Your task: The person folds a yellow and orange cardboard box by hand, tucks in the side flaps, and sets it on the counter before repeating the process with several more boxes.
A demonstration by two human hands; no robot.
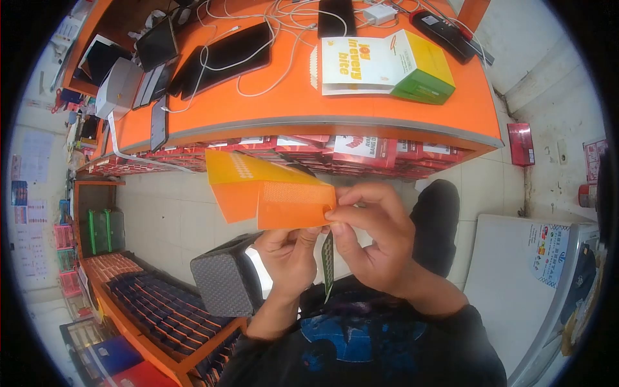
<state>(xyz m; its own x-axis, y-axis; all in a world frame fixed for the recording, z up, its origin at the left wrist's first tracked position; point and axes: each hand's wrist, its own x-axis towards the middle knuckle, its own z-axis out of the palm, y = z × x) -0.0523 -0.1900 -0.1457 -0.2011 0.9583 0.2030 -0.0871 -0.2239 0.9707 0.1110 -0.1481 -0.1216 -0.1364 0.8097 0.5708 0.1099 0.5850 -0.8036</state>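
An orange and yellow folded card piece (293, 200) is held up in front of the body, below the edge of the orange table. My left hand (290, 258) grips its lower edge from beneath, fingers closed. My right hand (374, 235) pinches its right end between thumb and fingers. A narrow dark green patterned strip (329, 261) hangs down between the two hands; whether it belongs to the same piece is unclear. On the table, to the upper right, lies an open white, yellow and green box (367, 64) with printed text.
The orange table (271, 109) carries a tablet (225, 61), white cables, a white charger (380, 14) and a red-black device (442, 35). Red boxes (364, 149) fill the shelf beneath. A black textured box (222, 277) stands left of my hands, a white appliance (509, 277) at right.
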